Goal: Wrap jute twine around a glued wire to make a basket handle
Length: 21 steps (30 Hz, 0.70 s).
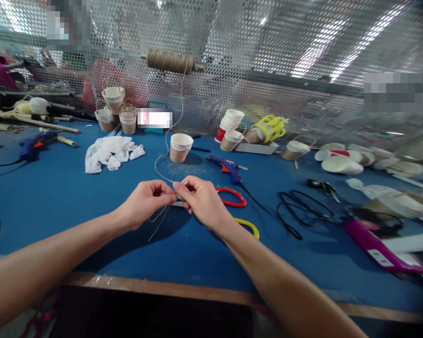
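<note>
Both my hands meet above the middle of the blue table, pinching thin jute twine [157, 170]. My left hand [146, 202] is closed on the twine, its fingertips close to those of my right hand [202, 197], which grips it too. Loose twine ends hang below my left fingers. From my hands the strand curves up to a spool of twine [169, 61] on a rod against the mesh. Just beyond stands a twine-wrapped paper cup [179, 149] with a white rim. Scissors with one red handle [232, 197] and one yellow handle [250, 227] lie partly under my right hand.
A blue glue gun [225, 168] lies right of the cup, its cord trailing right. White crumpled fabric [111, 152] and several small handled buckets [113, 98] are at left. Another glue gun [37, 144] lies far left; a magenta power strip [380, 246] sits at right.
</note>
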Available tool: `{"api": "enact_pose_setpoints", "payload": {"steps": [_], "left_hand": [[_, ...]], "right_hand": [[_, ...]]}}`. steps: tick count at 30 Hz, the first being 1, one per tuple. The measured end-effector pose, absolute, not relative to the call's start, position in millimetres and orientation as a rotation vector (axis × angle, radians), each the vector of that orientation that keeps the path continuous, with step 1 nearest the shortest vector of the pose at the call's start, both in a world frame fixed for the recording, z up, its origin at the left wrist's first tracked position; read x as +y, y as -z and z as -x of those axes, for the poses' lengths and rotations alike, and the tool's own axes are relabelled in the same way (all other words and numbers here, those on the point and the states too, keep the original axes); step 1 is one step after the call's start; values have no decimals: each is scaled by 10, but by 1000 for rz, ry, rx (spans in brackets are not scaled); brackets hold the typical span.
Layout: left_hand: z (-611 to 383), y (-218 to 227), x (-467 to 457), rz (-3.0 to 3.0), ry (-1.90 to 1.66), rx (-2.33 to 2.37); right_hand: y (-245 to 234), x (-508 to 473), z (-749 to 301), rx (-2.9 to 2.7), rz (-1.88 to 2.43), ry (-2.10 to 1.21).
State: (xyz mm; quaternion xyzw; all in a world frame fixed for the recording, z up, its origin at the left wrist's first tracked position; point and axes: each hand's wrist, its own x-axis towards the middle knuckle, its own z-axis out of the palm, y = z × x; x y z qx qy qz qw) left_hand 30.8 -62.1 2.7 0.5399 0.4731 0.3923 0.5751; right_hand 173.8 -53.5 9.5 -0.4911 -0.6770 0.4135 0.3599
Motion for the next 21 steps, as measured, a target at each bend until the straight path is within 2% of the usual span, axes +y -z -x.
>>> {"api": "enact_pose_setpoints", "payload": {"steps": [21], "left_hand": [[-270,-18,-619,-1504,-917,1172]], "right_hand": [[-82,-509,-1740,-1730,1263,-1052]]}}
